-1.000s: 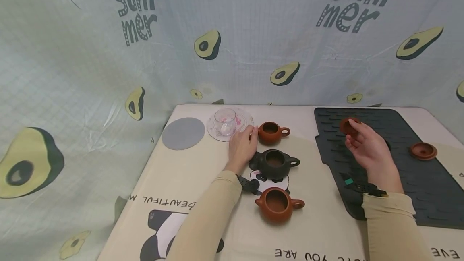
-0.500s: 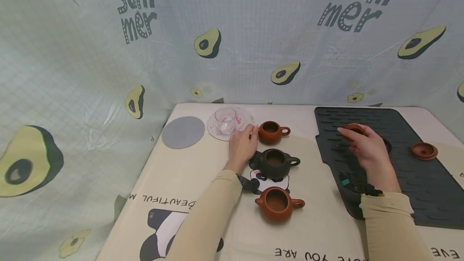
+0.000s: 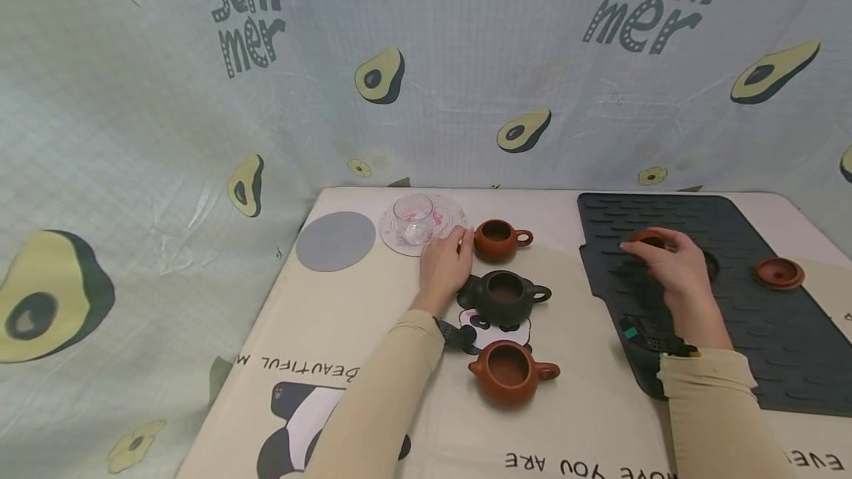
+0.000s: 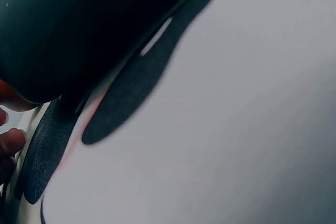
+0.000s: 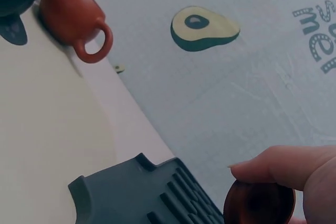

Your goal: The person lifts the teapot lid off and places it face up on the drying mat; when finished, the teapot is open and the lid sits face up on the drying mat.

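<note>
In the head view, my left hand (image 3: 444, 266) is at the spout side of the far reddish-brown teapot (image 3: 495, 241), with its fingertips on the pot and the spout hidden. A black teapot (image 3: 506, 300) stands just nearer, and another reddish-brown teapot (image 3: 507, 374) nearest; all are lidless, handles to the right. My right hand (image 3: 680, 272) pinches a small round reddish-brown teapot lid (image 3: 647, 238) between thumb and fingers above the dark ridged mat. The right wrist view shows the thumb across the top of this lid (image 5: 254, 205). Black pot side fills the upper left of the left wrist view.
On the dark mat (image 3: 752, 346) lie another reddish-brown lid (image 3: 779, 273) and a dark lid (image 3: 711, 266) partly behind my right hand. A clear glass cup (image 3: 413, 220) stands on a patterned round coaster (image 3: 391, 244), with a grey disc (image 3: 336, 241) left of it.
My right hand has turned the lid over and shifted its grip, with the thumb now reaching left along the lid's edge. My left hand stays at the far teapot.
</note>
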Motion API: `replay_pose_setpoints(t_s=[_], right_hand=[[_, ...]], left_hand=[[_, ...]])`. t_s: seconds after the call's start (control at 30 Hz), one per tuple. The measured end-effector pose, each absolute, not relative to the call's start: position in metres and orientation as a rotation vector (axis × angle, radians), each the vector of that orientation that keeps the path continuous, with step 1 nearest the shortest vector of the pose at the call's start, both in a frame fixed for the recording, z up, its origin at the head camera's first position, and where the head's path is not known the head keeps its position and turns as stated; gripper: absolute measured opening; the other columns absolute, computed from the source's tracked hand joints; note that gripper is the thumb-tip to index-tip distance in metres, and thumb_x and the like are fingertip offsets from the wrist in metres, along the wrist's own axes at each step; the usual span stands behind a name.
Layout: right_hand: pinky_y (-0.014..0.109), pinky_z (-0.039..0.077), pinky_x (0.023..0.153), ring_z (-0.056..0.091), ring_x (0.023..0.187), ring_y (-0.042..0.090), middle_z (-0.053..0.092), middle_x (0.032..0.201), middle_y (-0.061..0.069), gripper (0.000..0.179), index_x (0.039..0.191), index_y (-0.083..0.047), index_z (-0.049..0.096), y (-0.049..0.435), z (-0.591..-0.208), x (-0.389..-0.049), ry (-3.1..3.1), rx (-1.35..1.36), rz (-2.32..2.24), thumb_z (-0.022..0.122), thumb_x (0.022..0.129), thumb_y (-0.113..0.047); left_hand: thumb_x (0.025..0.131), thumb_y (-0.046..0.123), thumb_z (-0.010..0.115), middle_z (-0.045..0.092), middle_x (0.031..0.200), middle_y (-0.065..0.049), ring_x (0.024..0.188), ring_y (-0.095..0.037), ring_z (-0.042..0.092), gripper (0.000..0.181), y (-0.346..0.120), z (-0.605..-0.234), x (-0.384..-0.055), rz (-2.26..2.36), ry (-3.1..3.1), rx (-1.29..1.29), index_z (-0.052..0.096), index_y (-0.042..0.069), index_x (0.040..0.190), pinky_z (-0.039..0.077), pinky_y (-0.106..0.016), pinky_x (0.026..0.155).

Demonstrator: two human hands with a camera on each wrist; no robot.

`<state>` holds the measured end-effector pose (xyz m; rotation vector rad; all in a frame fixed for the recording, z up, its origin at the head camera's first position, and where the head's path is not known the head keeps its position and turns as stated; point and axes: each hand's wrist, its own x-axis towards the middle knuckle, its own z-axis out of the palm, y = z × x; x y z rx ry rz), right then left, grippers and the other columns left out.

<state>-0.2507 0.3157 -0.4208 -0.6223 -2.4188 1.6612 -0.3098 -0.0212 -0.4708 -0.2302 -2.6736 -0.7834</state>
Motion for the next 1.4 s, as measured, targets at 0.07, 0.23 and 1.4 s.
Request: replay_pose_setpoints(t_s=[0.07,0.23,1.4], right_hand=[[0.036,0.041,0.083,0.047,0.101,0.021,0.038,0.149,0.02,0.088,0.159,-0.001,0.025,0.316,-0.42,-0.25,-2.437,-0.647,1.63,0.071,0.095,-0.04],[0.039,0.043,0.086,0.049,0.107,0.029,0.033,0.155,0.028,0.094,0.159,0.003,0.021,0.316,-0.42,-0.25,-2.469,-0.677,1.602,0.071,0.094,-0.044],[0.067,0.04,0.095,0.041,0.12,0.059,0.044,0.135,0.04,0.089,0.143,0.014,0.042,0.329,-0.414,-0.246,-3.012,-0.399,0.919,0.067,0.093,-0.056]], left_hand=[[0.11,0.043,0.035,0.065,0.079,-0.002,0.087,-0.03,0.061,0.038,-0.022,-0.471,-0.31,-0.786,-2.673,-0.229,0.063,0.019,0.1,0.043,-0.042,0.082],[0.11,0.044,0.035,0.064,0.078,-0.002,0.086,-0.03,0.06,0.039,-0.022,-0.472,-0.31,-0.788,-2.673,-0.223,0.063,0.019,0.1,0.043,-0.042,0.081],[0.111,0.042,0.036,0.069,0.084,-0.007,0.09,-0.033,0.063,0.038,-0.021,-0.467,-0.308,-0.784,-2.667,-0.229,0.063,0.017,0.102,0.044,-0.044,0.083]])
